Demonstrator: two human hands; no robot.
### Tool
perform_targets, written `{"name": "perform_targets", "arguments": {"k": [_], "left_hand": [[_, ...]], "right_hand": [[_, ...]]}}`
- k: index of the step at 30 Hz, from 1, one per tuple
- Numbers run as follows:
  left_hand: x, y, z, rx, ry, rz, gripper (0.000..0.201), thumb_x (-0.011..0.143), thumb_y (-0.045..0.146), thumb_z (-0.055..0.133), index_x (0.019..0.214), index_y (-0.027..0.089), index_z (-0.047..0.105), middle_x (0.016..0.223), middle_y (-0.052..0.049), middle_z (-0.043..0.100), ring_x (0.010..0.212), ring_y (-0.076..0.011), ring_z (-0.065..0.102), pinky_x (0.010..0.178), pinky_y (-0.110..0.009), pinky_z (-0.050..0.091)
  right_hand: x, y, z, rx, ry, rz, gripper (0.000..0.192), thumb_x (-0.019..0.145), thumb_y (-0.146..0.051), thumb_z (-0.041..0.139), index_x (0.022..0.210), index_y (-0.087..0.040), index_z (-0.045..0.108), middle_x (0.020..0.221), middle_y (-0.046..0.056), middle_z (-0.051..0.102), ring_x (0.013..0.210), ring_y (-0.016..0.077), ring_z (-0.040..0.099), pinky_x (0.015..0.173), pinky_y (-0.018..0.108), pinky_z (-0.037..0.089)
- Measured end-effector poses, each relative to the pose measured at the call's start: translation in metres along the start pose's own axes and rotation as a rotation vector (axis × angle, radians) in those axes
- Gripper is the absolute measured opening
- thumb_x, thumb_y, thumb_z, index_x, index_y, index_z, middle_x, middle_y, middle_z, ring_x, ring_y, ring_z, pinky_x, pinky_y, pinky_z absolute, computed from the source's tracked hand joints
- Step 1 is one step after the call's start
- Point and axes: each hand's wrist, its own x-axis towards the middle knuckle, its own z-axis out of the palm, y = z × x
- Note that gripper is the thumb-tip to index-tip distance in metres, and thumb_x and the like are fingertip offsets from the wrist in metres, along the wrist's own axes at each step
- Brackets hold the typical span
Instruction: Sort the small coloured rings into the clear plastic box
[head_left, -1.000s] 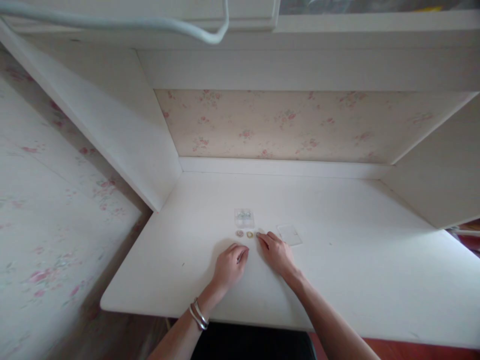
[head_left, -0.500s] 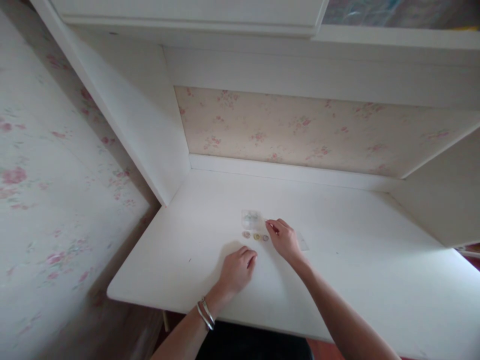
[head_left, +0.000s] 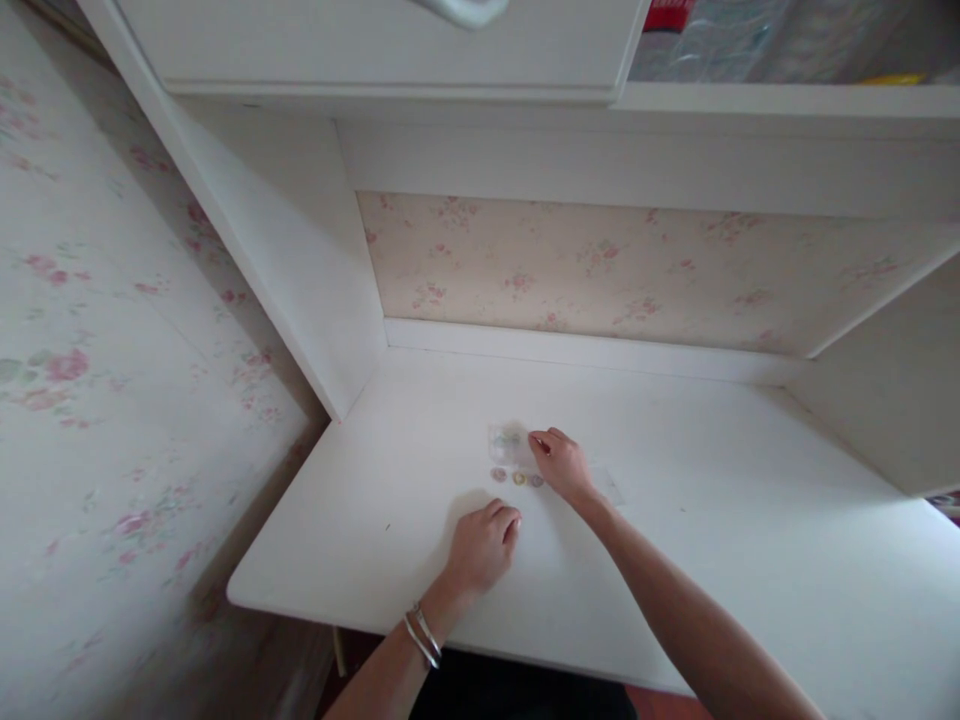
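I see three small round pieces [head_left: 517, 478] in a short left-to-right row on the white desk [head_left: 712, 560], just before the clear little box [head_left: 507, 440]. My right hand [head_left: 561, 463] has moved up to that box, fingers curled at its edge; whether they pinch anything I cannot tell. My left hand [head_left: 482, 547] rests loosely curled nearer me.

Open counter [head_left: 712, 540] to the right and front, bare for passing. Closed in on the left by a slanting side panel [head_left: 300, 280], behind by the papered back wall [head_left: 600, 270], above by a shelf [head_left: 525, 100]. Mid-counter, only a small clear box [head_left: 504, 440], three coins [head_left: 517, 478] and a flat clear lid [head_left: 607, 485] in the way.
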Motion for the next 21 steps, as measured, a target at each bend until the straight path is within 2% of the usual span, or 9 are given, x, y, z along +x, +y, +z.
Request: {"name": "perform_targets", "arguments": {"k": [6,12,21], "left_hand": [[0.002,0.003,0.001,-0.015,-0.002,-0.030,0.022,0.091,0.023,0.042,0.097,0.024,0.063,0.095,-0.001,0.065,0.085,-0.0135,0.061,0.078,-0.024,0.045],[0.024,0.015,0.004,0.042,-0.007,-0.122,0.021,0.092,0.026,0.041,0.101,0.025,0.060,0.100,-0.001,0.065,0.091,-0.0151,0.062,0.075,-0.024,0.046],[0.062,0.026,0.010,0.172,-0.064,-0.043,0.024,0.092,0.026,0.042,0.107,0.026,0.060,0.101,-0.004,0.063,0.094,-0.0169,0.060,0.078,-0.027,0.047]], "right_hand": [[-0.042,0.023,-0.022,0.168,0.044,0.113,0.032,0.087,-0.039,0.043,0.086,-0.021,0.070,0.074,0.002,0.062,0.066,0.0139,0.056,0.064,0.024,0.040],[-0.087,0.024,-0.017,0.294,0.029,0.213,0.032,0.087,-0.041,0.045,0.087,-0.020,0.069,0.078,0.004,0.064,0.068,0.0152,0.057,0.064,0.025,0.042],[-0.091,0.024,-0.015,0.275,0.064,0.171,0.033,0.089,-0.041,0.042,0.088,-0.020,0.069,0.072,0.002,0.060,0.063,0.0127,0.054,0.061,0.024,0.040]]}}
